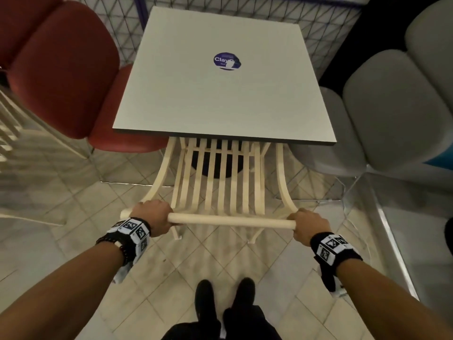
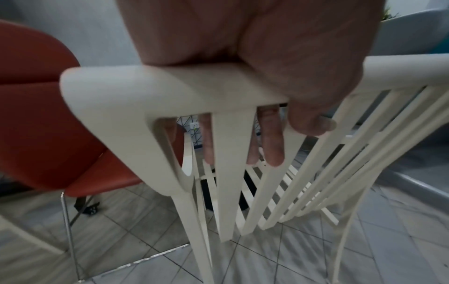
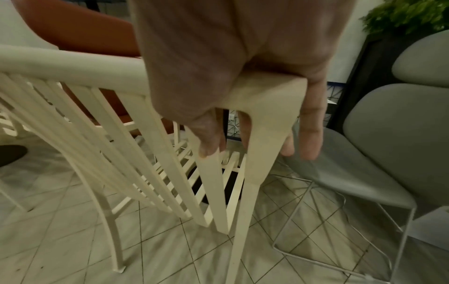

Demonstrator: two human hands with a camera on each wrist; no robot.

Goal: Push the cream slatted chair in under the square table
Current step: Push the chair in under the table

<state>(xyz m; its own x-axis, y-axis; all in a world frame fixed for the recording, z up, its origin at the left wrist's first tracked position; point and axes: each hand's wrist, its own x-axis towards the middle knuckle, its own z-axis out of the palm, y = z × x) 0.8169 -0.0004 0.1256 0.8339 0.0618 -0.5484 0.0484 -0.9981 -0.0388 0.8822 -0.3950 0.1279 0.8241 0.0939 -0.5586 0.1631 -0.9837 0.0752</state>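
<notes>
The cream slatted chair stands in front of me, its seat partly under the near edge of the square grey table. My left hand grips the left end of the chair's round top rail. My right hand grips the rail's right end. In the left wrist view the fingers reach down over the rail behind the slats. The right wrist view shows my right hand wrapped over the rail's corner, fingers hanging down the far side.
A red padded chair stands left of the table, grey padded chairs to the right. The table's dark round base shows through the slats. Another cream chair is at the far left. My feet stand on tiled floor.
</notes>
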